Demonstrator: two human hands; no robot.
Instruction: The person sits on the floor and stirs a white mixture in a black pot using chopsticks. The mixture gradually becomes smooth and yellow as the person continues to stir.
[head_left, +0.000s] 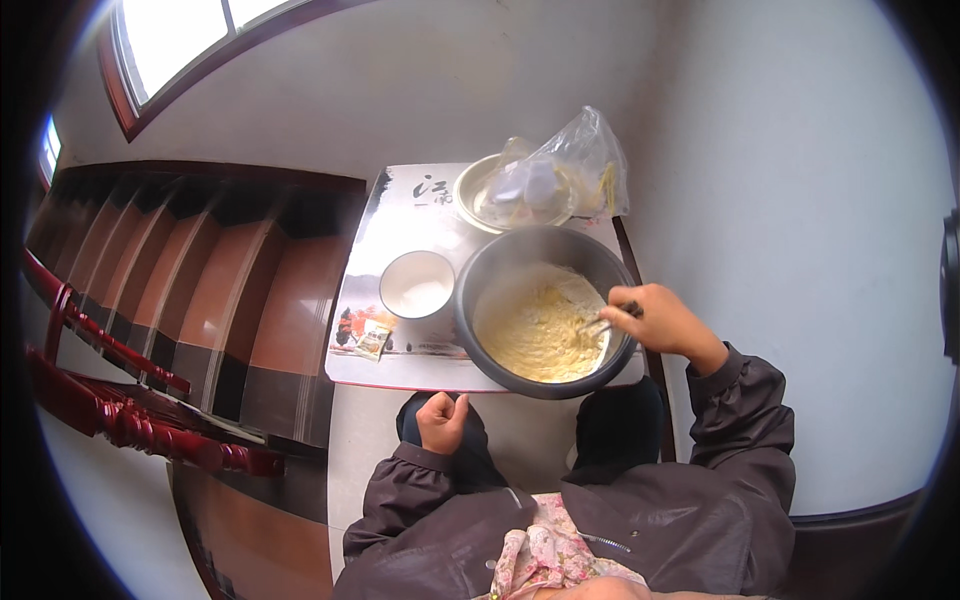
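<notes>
A big dark grey pot (480, 352) stands at the front right of the low table, with a wet yellow batter-like mixture (536, 330) inside and some white flour-like powder along its right side. My right hand (651, 319) is over the pot's right rim, gripping thin utensils, apparently chopsticks (596, 324), whose lower ends reach the mixture. My left hand (442, 421) is curled into a fist above my left knee, just short of the table's front edge; nothing shows in it. Left of the pot, a white bowl (417, 281) has white powder at its bottom.
On the table (405, 371) a small printed packet (373, 340) lies near the front left. Behind the pot, a clear plastic bag (592, 161) rests on a cream basin (469, 199). Tiled stairs (247, 285) and a red railing (150, 435) are left; a wall (787, 262) rises right.
</notes>
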